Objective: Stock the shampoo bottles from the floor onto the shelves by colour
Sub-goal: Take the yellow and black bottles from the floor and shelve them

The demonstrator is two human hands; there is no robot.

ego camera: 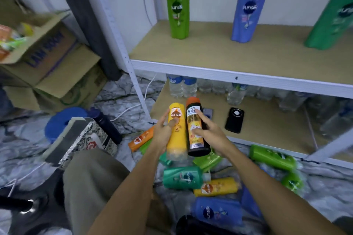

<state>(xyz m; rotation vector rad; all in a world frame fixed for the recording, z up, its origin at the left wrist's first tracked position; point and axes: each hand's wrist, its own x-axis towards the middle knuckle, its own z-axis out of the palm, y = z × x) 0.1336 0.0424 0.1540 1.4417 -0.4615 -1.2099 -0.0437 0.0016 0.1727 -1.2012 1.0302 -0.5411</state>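
My left hand (164, 133) grips a yellow shampoo bottle (176, 139) held upside down above the floor pile. Beside it my right hand (207, 132) holds a black bottle with an orange cap (196, 129). On the middle shelf (219, 51) stand a light green bottle (178, 11), a blue bottle (248, 13) and a dark green bottle (332, 21). On the floor lie several bottles: teal (182, 177), yellow (217, 187), blue (217, 211), light green (273, 156) and orange (140, 139).
Water bottles (182, 86) and a black phone (234, 120) sit on the lower shelf (267, 126). Cardboard boxes (49, 63) are stacked at the left. A blue stool (63, 120) and a patterned box (82, 139) stand by my knee (91, 181).
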